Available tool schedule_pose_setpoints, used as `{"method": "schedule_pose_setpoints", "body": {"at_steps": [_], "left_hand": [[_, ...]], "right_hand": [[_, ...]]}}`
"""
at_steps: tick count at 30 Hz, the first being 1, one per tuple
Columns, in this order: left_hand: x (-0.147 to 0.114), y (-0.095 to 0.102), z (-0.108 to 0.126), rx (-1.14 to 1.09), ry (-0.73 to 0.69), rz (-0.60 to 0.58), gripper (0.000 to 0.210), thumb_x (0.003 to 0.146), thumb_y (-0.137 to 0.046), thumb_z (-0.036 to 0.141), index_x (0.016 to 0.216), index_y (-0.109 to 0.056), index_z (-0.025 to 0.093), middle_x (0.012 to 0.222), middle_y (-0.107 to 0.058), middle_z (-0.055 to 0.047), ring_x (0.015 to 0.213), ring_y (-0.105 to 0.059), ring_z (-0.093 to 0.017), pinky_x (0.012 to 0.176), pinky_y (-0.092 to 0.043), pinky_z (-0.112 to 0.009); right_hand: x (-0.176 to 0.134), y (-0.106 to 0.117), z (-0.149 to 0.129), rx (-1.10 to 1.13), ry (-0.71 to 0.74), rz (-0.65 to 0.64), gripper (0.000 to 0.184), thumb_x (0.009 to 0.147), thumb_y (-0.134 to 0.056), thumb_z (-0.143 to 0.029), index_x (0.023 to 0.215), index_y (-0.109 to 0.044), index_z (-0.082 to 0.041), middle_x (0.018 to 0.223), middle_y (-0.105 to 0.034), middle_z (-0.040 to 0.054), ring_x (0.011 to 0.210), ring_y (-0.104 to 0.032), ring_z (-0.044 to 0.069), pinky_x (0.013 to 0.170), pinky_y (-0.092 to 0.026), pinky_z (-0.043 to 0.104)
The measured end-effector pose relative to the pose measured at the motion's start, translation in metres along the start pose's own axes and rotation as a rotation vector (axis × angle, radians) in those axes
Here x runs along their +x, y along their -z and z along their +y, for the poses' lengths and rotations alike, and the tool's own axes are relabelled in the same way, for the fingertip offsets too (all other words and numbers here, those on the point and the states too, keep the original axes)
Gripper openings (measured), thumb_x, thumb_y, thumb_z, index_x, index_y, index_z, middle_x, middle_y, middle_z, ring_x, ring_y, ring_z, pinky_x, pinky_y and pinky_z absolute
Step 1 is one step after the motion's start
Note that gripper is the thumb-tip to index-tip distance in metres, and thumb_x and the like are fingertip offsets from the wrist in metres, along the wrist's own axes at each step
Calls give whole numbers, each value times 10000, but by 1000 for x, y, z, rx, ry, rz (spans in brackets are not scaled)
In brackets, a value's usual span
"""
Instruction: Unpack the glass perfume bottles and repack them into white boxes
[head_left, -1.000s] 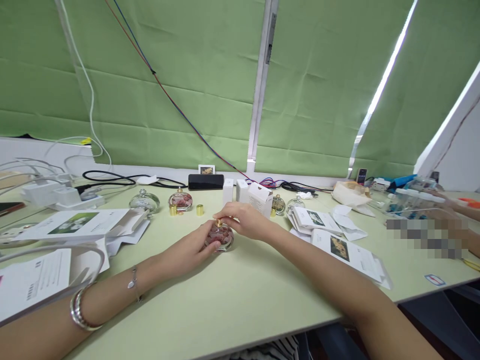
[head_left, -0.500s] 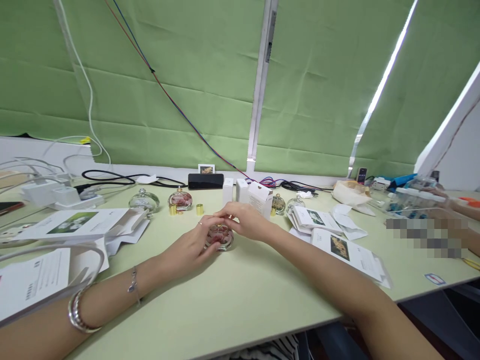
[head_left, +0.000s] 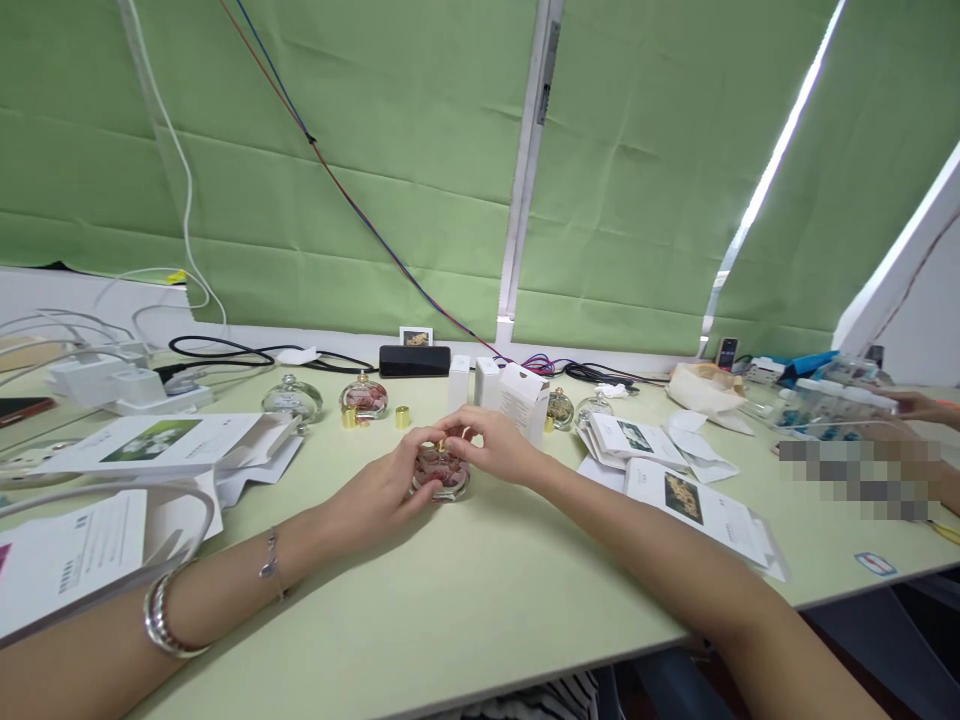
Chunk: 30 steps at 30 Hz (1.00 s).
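A round glass perfume bottle [head_left: 442, 472] with a reddish pattern stands upright on the pale green table, in front of me. My left hand [head_left: 397, 478] is wrapped round its left side, thumb low on the front. Bent over the bottle's gold neck are the fingers of my right hand [head_left: 484, 440], pinching at the top; they partly hide it. Behind, to the left, are a similar red bottle [head_left: 364, 397], a clear bottle [head_left: 292, 398] and small gold caps [head_left: 403, 416]. White boxes [head_left: 523, 400] stand just behind my right hand.
Opened white packaging [head_left: 150, 440] lies on the left, and more printed cartons [head_left: 694, 505] on the right. A black phone [head_left: 414, 361] leans at the back beside cables [head_left: 225, 350]. Another person's hand [head_left: 926, 408] is at the far right near clear containers [head_left: 832, 400].
My right fingers have lifted slightly at the bottle's top, and more of its gold neck shows. My left hand keeps its hold. The view has shifted slightly.
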<state>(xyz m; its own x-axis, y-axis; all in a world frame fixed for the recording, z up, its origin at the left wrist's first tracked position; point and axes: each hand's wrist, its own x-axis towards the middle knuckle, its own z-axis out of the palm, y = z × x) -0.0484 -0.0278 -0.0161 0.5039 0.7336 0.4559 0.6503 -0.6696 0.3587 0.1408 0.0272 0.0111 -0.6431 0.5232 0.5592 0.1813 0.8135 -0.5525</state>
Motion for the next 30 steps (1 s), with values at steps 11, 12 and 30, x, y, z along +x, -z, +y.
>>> {"method": "schedule_pose_setpoints", "body": {"at_steps": [11,12,30], "left_hand": [[-2,-2,0,13,2,20,417,904,-387,233,1278,-202,217,1079,-629,-101,892,-674,-193,753,-536,-350],[-2,-2,0,19,-1,28,435,902,-386,231,1289,-188,212,1074,-630,-103,889,-673,-194,754,-535,-353],[0,5,7,-41,58,-31,452,890,-432,230,1307,-257,241,1117,-615,-79,928,-658,-194,787,-528,-350]], "right_hand": [[-9,-23,10,350,-126,153,189,840,-533,-345,913,-584,-179,860,-614,16,802,-579,132,748,-470,283],[-9,-23,10,351,-127,152,190,838,-534,-348,909,-584,-179,854,-613,14,801,-578,132,744,-468,280],[-10,-20,8,214,-101,136,147,867,-502,-285,924,-590,-182,904,-612,24,825,-570,133,750,-464,274]]}}
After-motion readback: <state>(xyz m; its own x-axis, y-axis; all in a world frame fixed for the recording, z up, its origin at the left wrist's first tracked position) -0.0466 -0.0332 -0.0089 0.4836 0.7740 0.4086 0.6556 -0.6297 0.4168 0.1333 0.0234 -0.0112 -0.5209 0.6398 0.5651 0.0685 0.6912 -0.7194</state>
